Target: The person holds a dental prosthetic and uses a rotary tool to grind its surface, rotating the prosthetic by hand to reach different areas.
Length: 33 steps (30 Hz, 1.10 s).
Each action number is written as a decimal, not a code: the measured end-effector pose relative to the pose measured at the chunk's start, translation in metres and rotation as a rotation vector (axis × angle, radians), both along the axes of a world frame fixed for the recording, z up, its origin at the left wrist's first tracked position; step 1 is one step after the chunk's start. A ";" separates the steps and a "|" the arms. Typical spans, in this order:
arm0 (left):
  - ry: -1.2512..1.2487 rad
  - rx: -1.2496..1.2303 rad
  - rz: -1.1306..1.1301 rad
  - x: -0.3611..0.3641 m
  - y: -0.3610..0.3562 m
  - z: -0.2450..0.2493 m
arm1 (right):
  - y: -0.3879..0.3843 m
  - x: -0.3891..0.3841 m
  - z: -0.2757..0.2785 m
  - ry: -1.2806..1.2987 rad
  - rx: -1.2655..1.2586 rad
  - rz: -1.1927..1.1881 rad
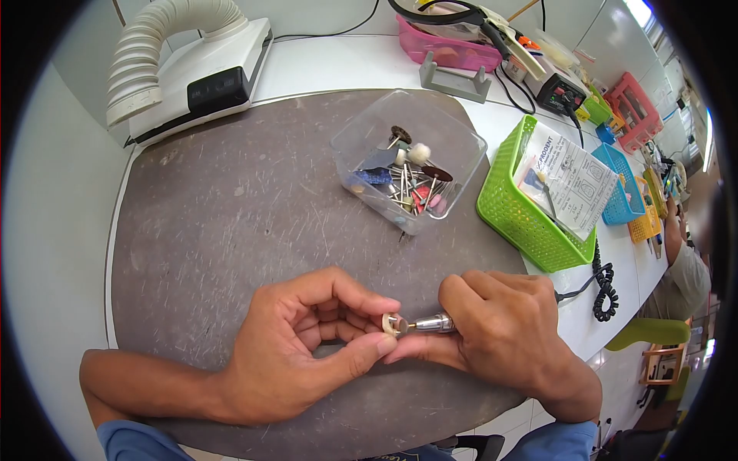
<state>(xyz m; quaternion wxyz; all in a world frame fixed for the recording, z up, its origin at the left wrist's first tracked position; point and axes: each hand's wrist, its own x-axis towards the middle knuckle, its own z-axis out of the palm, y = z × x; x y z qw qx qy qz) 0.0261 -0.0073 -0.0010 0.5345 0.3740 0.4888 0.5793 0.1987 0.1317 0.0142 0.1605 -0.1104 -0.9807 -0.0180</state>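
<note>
My left hand (296,349) pinches a small cream-coloured dental piece (387,326) with a metallic part between thumb and forefinger. My right hand (503,330) is wrapped round a silver rotary handpiece (434,323), its tip pointing left. A small disc-like bit (403,327) at that tip is right at the dental piece. The right thumb reaches under the handpiece, close to the left thumb. Beyond the hands, a clear plastic box (350,134) holds several mounted burs and polishing wheels (407,180), plus a white felt tip (419,154).
A green basket (503,196) with a printed paper packet (569,180) stands at the right. A white extractor unit (257,46) with a ribbed hose (142,58) is at the back left. A coiled black cord (606,296) hangs beside the right hand. Another person's arm (676,234) shows far right.
</note>
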 end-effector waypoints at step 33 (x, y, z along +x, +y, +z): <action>-0.009 -0.018 0.011 0.002 0.000 0.001 | 0.001 0.001 -0.001 0.021 -0.014 0.042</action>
